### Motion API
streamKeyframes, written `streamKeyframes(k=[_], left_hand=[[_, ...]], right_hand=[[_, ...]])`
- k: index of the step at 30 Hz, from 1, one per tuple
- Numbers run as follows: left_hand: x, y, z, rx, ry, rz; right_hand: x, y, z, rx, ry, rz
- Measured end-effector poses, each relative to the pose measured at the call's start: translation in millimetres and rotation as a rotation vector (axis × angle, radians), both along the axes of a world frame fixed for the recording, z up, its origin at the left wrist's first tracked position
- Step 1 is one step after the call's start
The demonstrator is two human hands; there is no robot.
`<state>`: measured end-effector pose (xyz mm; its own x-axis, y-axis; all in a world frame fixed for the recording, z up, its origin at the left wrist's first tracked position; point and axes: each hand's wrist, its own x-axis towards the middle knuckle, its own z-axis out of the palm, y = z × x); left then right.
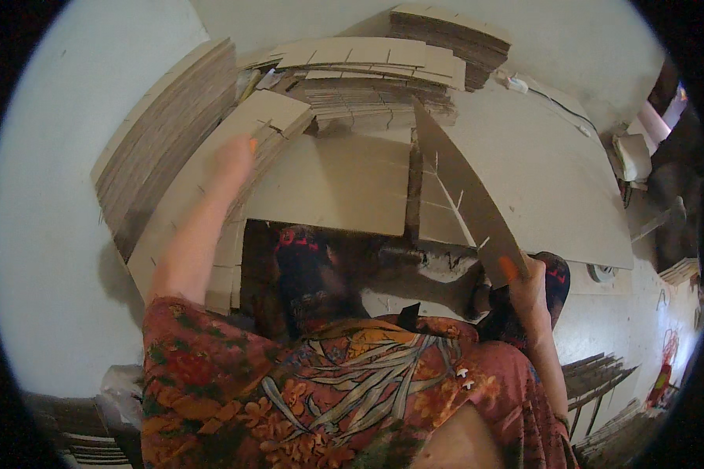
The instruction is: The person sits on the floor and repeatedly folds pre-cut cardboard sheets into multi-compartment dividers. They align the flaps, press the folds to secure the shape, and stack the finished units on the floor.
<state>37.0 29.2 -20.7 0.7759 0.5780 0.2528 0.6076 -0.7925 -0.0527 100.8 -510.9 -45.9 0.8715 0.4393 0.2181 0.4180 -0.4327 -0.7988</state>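
Observation:
My right hand [531, 287] grips the near end of a long slotted cardboard strip [475, 182], thumb on its face. The strip stands tilted on edge, its far end reaching up toward the back stacks. Orange covers the thumb tip. My left hand [234, 155] is at the far part of a long stack of slotted cardboard strips [196, 176] on the left. Its fingers are mostly hidden and blurred, so whether it pinches a strip is unclear. Between the hands lies a flat cardboard sheet [334, 182], with a dark gap along its right side.
Tall cardboard stacks lean by the left wall [164, 140] and stand at the back [449, 44]. More slotted strips [358, 55] lie at the back. A white plug adapter [516, 85] with a cable lies at back right. A tape roll [601, 272] sits under the right board [540, 176].

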Motion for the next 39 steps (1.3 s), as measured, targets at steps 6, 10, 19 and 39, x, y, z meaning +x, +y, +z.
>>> streamKeyframes(k=[6,10,19,39], left_hand=[[10,-3,27,0.078,0.055,-0.129],[22,-60,50,0.029,0.015,-0.205],[47,-129,91,-0.744,-0.027,-0.249],[74,-271,35,-0.979,0.046,-0.937]], right_hand=[[8,0,3,0.074,-0.076,-0.012],[-3,21,32,0.188,-0.107,0.004],[-9,28,53,0.456,-0.074,0.116],[24,-2,-7,-0.03,-0.043,0.085]])
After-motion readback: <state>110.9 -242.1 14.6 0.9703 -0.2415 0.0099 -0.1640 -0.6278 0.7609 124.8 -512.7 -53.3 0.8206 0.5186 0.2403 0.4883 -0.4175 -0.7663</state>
